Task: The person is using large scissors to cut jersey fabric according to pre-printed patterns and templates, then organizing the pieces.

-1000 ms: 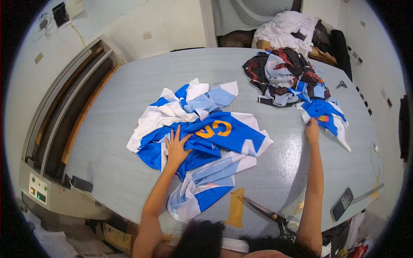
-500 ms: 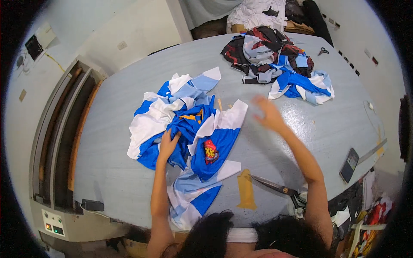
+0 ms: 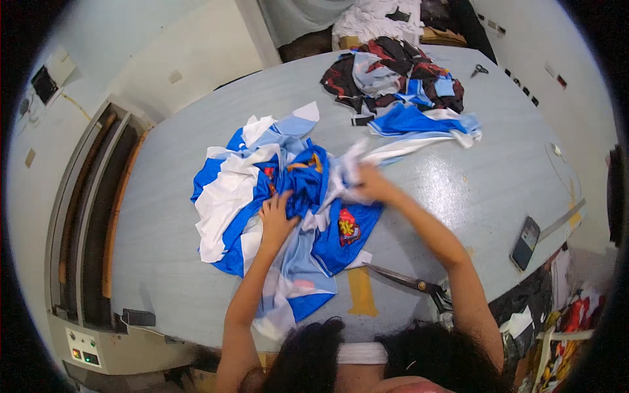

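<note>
My right hand [image 3: 372,185] has come back from the far end of the worktop [image 3: 458,190], where a second ago it was stretched toward the second pile [image 3: 419,121] of blue and white cloth pieces. Now it is closed on a bunch of white and pale blue cloth [image 3: 347,171] at the top right of the near heap [image 3: 275,196], and a pale strip runs from that grip out toward the far pile. My left hand [image 3: 275,219] lies flat with fingers spread, pressing on the dark blue cloth in the middle of the heap, much as it did before. The heap looks more bunched than it was, and a blue piece with a red and yellow badge [image 3: 347,229] now lies face up just below my right hand. I judge that I am pulling another piece in onto this stack.

Scissors [image 3: 413,285] lie near the front edge, beside a strip of tan tape [image 3: 360,291]; a phone [image 3: 525,243] sits well to the right. I see no box or bin holding anything; the cloth lies loose on the worktop. A heap of dark red and black clothing [image 3: 386,72] sits at the far end.
</note>
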The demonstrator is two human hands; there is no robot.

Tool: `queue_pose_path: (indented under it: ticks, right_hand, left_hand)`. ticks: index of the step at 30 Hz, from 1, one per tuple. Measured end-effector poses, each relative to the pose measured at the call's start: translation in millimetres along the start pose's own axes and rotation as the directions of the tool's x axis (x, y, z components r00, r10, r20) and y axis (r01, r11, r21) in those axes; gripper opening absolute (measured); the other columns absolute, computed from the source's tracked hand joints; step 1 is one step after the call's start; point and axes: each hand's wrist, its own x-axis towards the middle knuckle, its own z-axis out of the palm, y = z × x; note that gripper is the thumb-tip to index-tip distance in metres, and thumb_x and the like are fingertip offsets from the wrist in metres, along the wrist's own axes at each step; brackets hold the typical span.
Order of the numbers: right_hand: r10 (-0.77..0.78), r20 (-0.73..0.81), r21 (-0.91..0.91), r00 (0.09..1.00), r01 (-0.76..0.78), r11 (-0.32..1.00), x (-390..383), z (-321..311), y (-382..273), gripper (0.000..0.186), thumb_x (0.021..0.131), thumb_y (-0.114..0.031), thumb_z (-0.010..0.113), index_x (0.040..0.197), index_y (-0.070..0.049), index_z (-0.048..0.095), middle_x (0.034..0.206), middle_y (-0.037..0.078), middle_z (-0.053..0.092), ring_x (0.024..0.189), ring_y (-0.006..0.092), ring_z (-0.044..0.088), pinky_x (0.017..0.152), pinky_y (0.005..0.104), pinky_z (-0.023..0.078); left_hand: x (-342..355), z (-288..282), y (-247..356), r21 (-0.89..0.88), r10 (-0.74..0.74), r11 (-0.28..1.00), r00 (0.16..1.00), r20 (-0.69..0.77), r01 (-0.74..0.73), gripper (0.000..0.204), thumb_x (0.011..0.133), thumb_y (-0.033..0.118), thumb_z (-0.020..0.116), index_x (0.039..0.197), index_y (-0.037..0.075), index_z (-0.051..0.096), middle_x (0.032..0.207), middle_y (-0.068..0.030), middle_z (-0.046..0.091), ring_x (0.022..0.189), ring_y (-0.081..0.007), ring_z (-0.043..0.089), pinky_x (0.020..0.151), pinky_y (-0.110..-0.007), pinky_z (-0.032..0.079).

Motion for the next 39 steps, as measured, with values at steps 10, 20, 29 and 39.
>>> queue_pose_path:
  ticks: [10, 20, 29, 39]
  right_hand:
    - [0.112, -0.753, 0.157, 0.648, 0.011, 0.988, -19.0, -71.6, 7.1, 0.034, 0.075, -0.031, 0.063, 0.098, -0.006, 0.061, 0.100, 0.013, 0.060, 0.099, 0.0290, 0.054, 0.086, 0.0374, 0.040]
    - [-0.179, -0.128, 0.032, 0.976, 0.185, 0.982, 46.0, 68.7, -73.5, 0.035, 0.067, -0.016, 0.056, 0.093, 0.006, 0.059, 0.104, 0.025, 0.056, 0.097, 0.0314, 0.054, 0.085, 0.0410, 0.041]
    - [-0.045, -0.720, 0.160, 0.693, 0.228, 0.961, 54.3, -34.5, 68.6, 0.025, 0.067, -0.021, 0.064, 0.087, -0.007, 0.063, 0.093, 0.012, 0.061, 0.096, 0.0284, 0.053, 0.087, 0.0396, 0.038]
    - [0.274, -0.825, -0.076, 0.495, -0.576, 0.814, 88.0, -94.5, 178.3, 0.072, 0.056, -0.031, 0.074, 0.122, -0.037, 0.047, 0.141, 0.009, 0.023, 0.124, 0.0489, 0.019, 0.099, 0.0622, 0.015]
  left_hand:
    - [-28.5, -49.4, -24.9, -0.404, 0.020, 0.910, 0.983, -0.180, -0.092, 0.055, 0.077, 0.032, 0.061, 0.126, 0.012, 0.043, 0.123, -0.0180, 0.044, 0.108, -0.0324, 0.045, 0.092, -0.041, 0.033]
    - [94.4, -24.5, 63.4, -0.482, 0.026, 0.865, 0.971, -0.239, -0.142, 0.038, 0.089, 0.032, 0.047, 0.118, 0.008, 0.052, 0.115, -0.0142, 0.054, 0.109, -0.0269, 0.049, 0.093, -0.035, 0.034]
    - [129.0, 51.7, -9.7, -0.109, 0.160, 0.980, 0.986, -0.053, -0.165, 0.049, 0.076, 0.038, 0.061, 0.119, 0.015, 0.054, 0.128, -0.0232, 0.041, 0.117, -0.0369, 0.040, 0.098, -0.042, 0.030]
    - [109.4, 6.4, -155.4, 0.091, -0.388, 0.892, 0.853, -0.349, 0.443, 0.041, 0.081, 0.039, 0.051, 0.119, 0.022, 0.054, 0.128, -0.0104, 0.045, 0.118, -0.0281, 0.040, 0.097, -0.058, 0.018]
